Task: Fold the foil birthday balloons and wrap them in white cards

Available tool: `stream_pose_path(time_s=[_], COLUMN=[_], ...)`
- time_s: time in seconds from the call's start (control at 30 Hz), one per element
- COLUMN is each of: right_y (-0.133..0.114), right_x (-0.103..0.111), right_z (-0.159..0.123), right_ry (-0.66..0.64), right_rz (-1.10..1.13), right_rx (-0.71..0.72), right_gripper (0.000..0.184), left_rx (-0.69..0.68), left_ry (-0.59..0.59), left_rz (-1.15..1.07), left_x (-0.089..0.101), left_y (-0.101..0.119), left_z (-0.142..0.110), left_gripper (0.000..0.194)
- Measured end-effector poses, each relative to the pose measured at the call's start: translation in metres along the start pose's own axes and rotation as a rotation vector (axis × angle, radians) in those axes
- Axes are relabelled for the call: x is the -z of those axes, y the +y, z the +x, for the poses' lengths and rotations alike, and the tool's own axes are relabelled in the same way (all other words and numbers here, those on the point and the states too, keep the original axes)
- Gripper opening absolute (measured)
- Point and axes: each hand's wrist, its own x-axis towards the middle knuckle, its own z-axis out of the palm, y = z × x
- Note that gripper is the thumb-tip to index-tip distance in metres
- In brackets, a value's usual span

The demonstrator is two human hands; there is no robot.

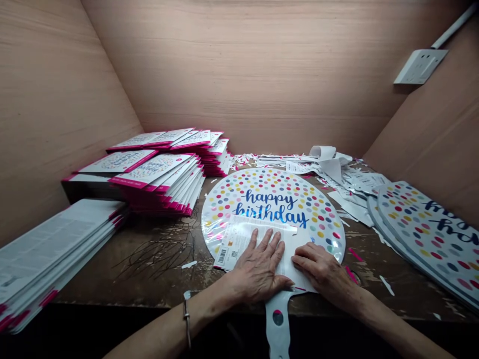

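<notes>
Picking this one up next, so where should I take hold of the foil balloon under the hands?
Probably by the white tail of the foil balloon. It sticks out past the table edge toward the person, so pinch it from the near side. The balloon's near half is covered by the paper sheet, with the left hand and right hand flat on it.

Foil balloon (pixel 273 199): center | card stacks (pixel 157 174): left | balloon pile (pixel 430 234): right | scraps (pixel 299 162): behind

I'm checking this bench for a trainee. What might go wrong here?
The round polka-dot foil balloon may slide, since its white tab hangs over the edge of the dark wooden table. The white printed sheet pressed under the left hand and right hand could crease. Loose white paper scraps might stick to the foil.
</notes>
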Motion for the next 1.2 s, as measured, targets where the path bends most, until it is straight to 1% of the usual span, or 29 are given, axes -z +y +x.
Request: stream_pose_path(time_s=[0.13, 0.23, 0.3, 0.37, 0.43, 0.53, 0.6, 0.7, 0.73, 0.77, 0.8, 0.83, 0.9, 0.93, 0.97, 1.0, 1.07, 1.13, 1.2], right_y=[-0.006, -0.016, -0.025, -0.032, -0.034, -0.029, -0.024, -0.017, -0.014, -0.011, -0.007, -0.002, 0.009, 0.014, 0.017, 0.019, 0.017, 0.010, 0.003], right_x=[0.007, 0.012, 0.015, 0.019, 0.023, 0.028, 0.029, 0.026, 0.024, 0.023, 0.023, 0.024, 0.029, 0.033, 0.037, 0.041, 0.044, 0.041, 0.034], right_z=[0.007, 0.013, 0.017, 0.021, 0.023, 0.019, 0.015, 0.016, 0.019, 0.024, 0.030, 0.036, 0.047, 0.051, 0.052, 0.051, 0.042, 0.029, 0.018], right_ry=[-0.156, -0.187, -0.208, -0.233, -0.191, -0.051, -0.047, -0.091, -0.086, -0.095, -0.121, -0.156, -0.205, -0.214, -0.216, -0.214, -0.253, -0.303, -0.321], right_rz=[-0.121, -0.329, -0.518, -0.662, -0.752, -0.875, -0.928, -0.885, -0.860, -0.814, -0.756, -0.690, -0.558, -0.508, -0.470, -0.447, -0.369, -0.274, -0.173], right_rx=[0.055, 0.114, 0.200, 0.311, 0.422, 0.606, 0.683, 0.697, 0.710, 0.697, 0.653, 0.579, 0.378, 0.285, 0.221, 0.199, 0.194, 0.206, 0.176], right_gripper=[0.018, 0.019, 0.021, 0.023, 0.029, 0.040, 0.043, 0.041, 0.040, 0.038, 0.037, 0.035, 0.032, 0.031, 0.029, 0.028, 0.022, 0.017, 0.016], left_rx=[-0.013, -0.015, -0.013, -0.012, -0.006, -0.003, -0.006, -0.006, -0.005, -0.005, -0.006, -0.006, -0.003, -0.001, 0.000, 0.002, 0.002, 0.001, 0.002], left_ry=[0.013, 0.020, 0.025, 0.028, 0.026, 0.024, 0.031, 0.046, 0.046, 0.042, 0.037, 0.031, 0.021, 0.016, 0.013, 0.009, 0.005, 0.005, 0.003], left_rz=[0.003, 0.008, 0.014, 0.020, 0.025, 0.031, 0.034, 0.034, 0.031, 0.025, 0.016, 0.007, -0.008, -0.013, -0.015, -0.017, -0.020, -0.023, -0.024], left_x=[-0.001, -0.003, -0.004, -0.004, -0.005, -0.006, -0.007, -0.007, -0.007, -0.006, -0.005, -0.004, -0.002, -0.002, -0.001, -0.001, -0.002, -0.003, -0.003], left_y=[0.001, 0.002, 0.002, 0.002, 0.003, 0.002, 0.002, 0.002, 0.002, 0.002, 0.002, 0.003, 0.004, 0.004, 0.004, 0.004, 0.004, 0.003, 0.003], left_z=[0.000, 0.000, 0.000, 0.000, 0.000, 0.000, -0.001, -0.001, -0.001, -0.001, -0.001, -0.001, -0.001, -0.001, -0.001, -0.001, -0.002, -0.002, -0.002], left_gripper=[0.076, 0.075, 0.074, 0.071, 0.068, 0.067, 0.067, 0.067, 0.068, 0.068, 0.069, 0.071, 0.076, 0.079, 0.080, 0.080, 0.079, 0.078, 0.079])
